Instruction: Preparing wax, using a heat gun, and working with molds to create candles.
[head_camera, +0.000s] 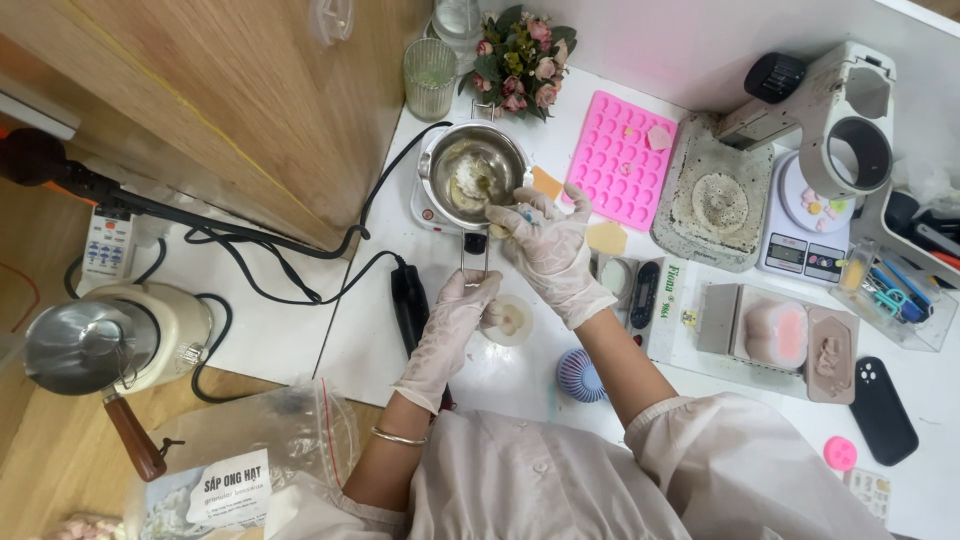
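Head view looks down on a small steel melting pot (472, 176) sitting on a little white hotplate (430, 208) near the back of the white table (380, 330); pale, lumpy wax lies in its bottom. The right hand (548, 245), in a thin white glove, is curled at the pot's near rim with its fingers closed on something small, too hidden to name. The left hand (462, 305), also gloved, grips the pot's wire handle (475, 262), which sticks out toward the person. Just below that hand sits a small round dish (512, 320) with a pale lump in it.

Right of the pot lies a pink silicone mould tray (625, 158), and beyond it a grey stone-like block (715, 195) and a small digital scale (805, 240). A bunch of pink flowers (520, 60) and a ribbed glass (430, 78) stand behind the pot. A black cable (290, 255) runs left across the table toward a kettle-like steel pot with a wooden handle (95, 345). A striped round lid (580, 375) rests near the right forearm.
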